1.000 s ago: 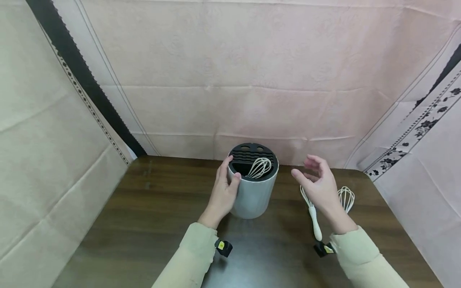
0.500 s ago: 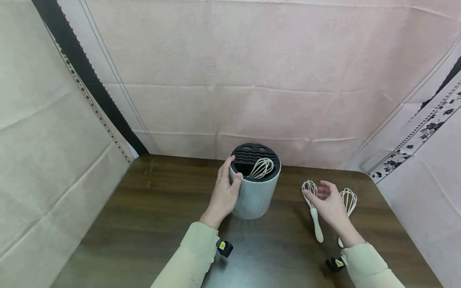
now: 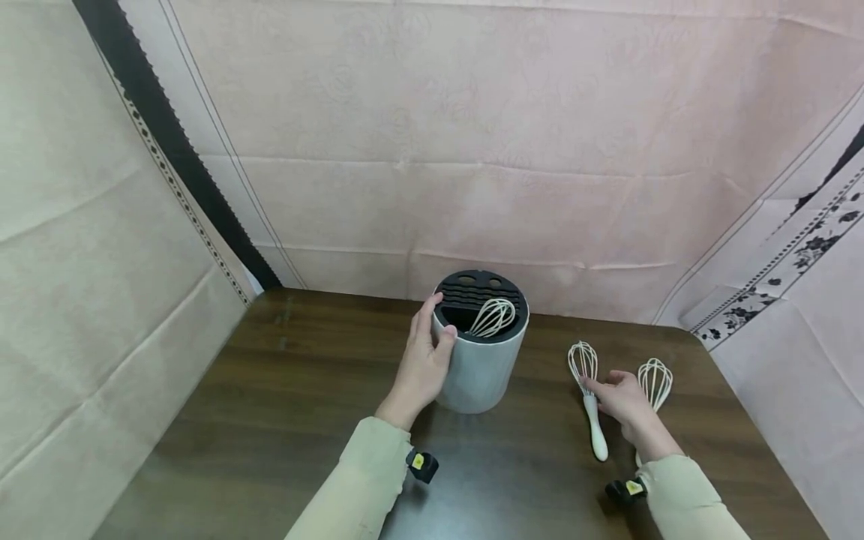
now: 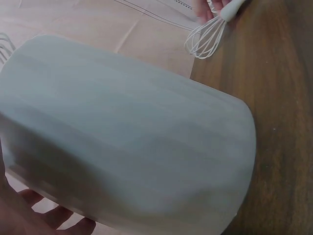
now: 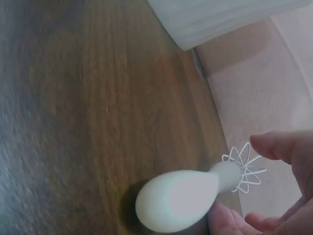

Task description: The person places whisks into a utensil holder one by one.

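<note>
Fingers [image 5: 276, 144] and thumb of the right hand [image 3: 624, 401] stand parted on either side of the neck of the nearer whisk [image 3: 592, 420], curved about it but with a gap showing in the right wrist view, so they have no firm hold. Half a second ago this hand was over the wire loops; now it is lower, down at the neck, and a second ago it was higher still, nearer the holder [image 3: 478, 379]. Left-hand fingers remain spread round the holder's rim and side, gripping it as before, and the whisk inside [image 3: 493, 317] leans the same way. On the bench [image 3: 324, 390], the nearer whisk lies to the right of the holder, well apart from it, wires toward the cloth backdrop [image 3: 486, 187] and handle toward the person. It is off-white, with thin looped wires and a smooth handle swelling to a rounded end. Another whisk [image 3: 654, 381] lies just beyond the right hand, partly hidden by it. The holder is pale, upright, with a slotted black top [image 3: 472, 283].
</note>
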A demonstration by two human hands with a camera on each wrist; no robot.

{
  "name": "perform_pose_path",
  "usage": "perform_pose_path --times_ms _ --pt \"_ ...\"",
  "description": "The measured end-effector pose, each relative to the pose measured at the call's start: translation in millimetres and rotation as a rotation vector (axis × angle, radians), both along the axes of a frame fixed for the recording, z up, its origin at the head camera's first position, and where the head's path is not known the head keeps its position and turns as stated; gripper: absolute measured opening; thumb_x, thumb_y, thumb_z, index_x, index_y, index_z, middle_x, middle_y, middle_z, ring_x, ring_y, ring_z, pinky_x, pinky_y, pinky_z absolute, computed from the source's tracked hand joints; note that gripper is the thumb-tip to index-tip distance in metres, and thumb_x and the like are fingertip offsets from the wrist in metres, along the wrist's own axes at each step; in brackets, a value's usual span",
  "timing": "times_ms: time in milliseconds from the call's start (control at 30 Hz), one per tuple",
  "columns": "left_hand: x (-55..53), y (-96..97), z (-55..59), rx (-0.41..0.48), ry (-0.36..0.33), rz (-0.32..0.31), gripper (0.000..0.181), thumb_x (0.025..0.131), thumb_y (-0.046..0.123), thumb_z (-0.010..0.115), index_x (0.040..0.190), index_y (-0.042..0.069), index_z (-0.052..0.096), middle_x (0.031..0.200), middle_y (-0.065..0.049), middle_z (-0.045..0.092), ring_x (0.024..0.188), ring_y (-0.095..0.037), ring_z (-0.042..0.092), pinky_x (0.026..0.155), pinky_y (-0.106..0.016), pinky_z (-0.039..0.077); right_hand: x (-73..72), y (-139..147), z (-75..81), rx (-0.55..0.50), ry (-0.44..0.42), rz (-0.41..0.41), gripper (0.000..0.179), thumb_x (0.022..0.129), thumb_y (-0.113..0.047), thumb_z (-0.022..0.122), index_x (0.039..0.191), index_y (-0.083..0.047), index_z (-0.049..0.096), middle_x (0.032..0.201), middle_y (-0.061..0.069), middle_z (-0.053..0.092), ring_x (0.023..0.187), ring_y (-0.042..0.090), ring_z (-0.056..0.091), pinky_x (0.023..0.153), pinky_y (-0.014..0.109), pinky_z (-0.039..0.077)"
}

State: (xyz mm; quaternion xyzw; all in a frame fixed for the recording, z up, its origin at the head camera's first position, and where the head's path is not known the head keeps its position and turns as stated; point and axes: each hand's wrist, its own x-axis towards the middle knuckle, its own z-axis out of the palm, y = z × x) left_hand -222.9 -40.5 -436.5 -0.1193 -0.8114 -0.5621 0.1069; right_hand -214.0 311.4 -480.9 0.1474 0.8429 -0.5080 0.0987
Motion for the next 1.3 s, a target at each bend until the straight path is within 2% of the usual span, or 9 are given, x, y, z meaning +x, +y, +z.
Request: perform_pose_path --times_ms 133,233,467,633,833,967,1100,1300 --pt "2.1 -2.6 -0.1 0.003 -0.013 0.0 0.053 0.101 0.044 0.041 0.149 0.047 0.017 0.154 0.005 0.02 0.128 -0.027 0.04 0.101 -0.061 0.035 4.3 -3.7 -7.9 0.115 0.014 0.014 0.087 0.093 -0.04 0.061 0.144 0.017 0.017 0.139 0.037 0.035 0.124 0.047 0.042 0.098 0.055 0.039" --pt "3.7 -4.3 -0.5 0.005 -0.016 0.004 0.053 0.101 0.046 0.04 0.149 0.047 0.017 0.154 0.005 0.02 0.129 -0.027 0.04 0.101 -0.061 0.034 6.2 -5.4 -14.0 0.158 0.028 0.005 0.083 0.092 -0.039 0.063 0.141 0.015 0.025 0.131 0.034 0.045 0.12 0.045 0.045 0.096 0.056 0.039" --pt "5.0 -4.2 0.5 0.011 -0.012 -0.003 0.054 0.101 0.047 0.04 0.149 0.046 0.017 0.155 0.006 0.019 0.13 -0.027 0.038 0.101 -0.062 0.034 8.1 -2.2 -14.3 0.158 0.052 -0.003 0.076 0.093 -0.034 0.061 0.14 0.015 0.028 0.132 0.034 0.043 0.119 0.045 0.045 0.094 0.052 0.042" --pt "4.3 -3.5 1.1 0.013 -0.011 -0.001 0.053 0.101 0.045 0.04 0.149 0.046 0.017 0.155 0.005 0.02 0.129 -0.027 0.039 0.101 -0.062 0.034 9.0 -0.9 -14.2 0.183 0.071 0.008 0.071 0.093 -0.031 0.061 0.138 0.015 0.031 0.117 0.031 0.056 0.103 0.036 0.057 0.081 0.041 0.048" --pt "2.8 -2.7 0.7 0.016 -0.008 -0.004 0.054 0.102 0.04 0.042 0.149 0.045 0.017 0.154 0.003 0.02 0.128 -0.028 0.041 0.101 -0.061 0.035 7.1 -3.2 -13.6 0.239 0.108 0.044 0.066 0.094 -0.028 0.061 0.136 0.014 0.035 0.106 0.026 0.061 0.092 0.03 0.061 0.074 0.04 0.051" --pt "2.2 -1.5 1.3 0.012 -0.013 -0.004 0.054 0.102 0.041 0.042 0.149 0.046 0.017 0.154 0.003 0.021 0.128 -0.028 0.04 0.101 -0.062 0.034 6.1 -4.5 -10.7 0.219 0.114 0.052 0.062 0.095 -0.027 0.06 0.136 0.012 0.036 0.106 0.024 0.06 0.089 0.027 0.061 0.072 0.036 0.051" --pt "1.8 0.2 1.3 0.009 -0.015 -0.001 0.054 0.102 0.041 0.041 0.149 0.047 0.016 0.154 0.003 0.021 0.128 -0.027 0.04 0.101 -0.062 0.034 6.6 -4.4 -2.1 0.133 0.134 0.054 0.062 0.096 -0.026 0.058 0.138 0.011 0.033 0.111 0.025 0.058 0.091 0.025 0.061 0.073 0.035 0.053" --pt "0.2 1.0 1.1 0.007 -0.015 0.001 0.053 0.101 0.044 0.041 0.149 0.047 0.016 0.154 0.003 0.021 0.128 -0.027 0.039 0.099 -0.063 0.035 6.1 -6.9 21.9 0.016 0.264 0.053 0.065 0.098 -0.027 0.057 0.141 0.011 0.027 0.116 0.029 0.056 0.089 0.016 0.063 0.074 0.033 0.055"
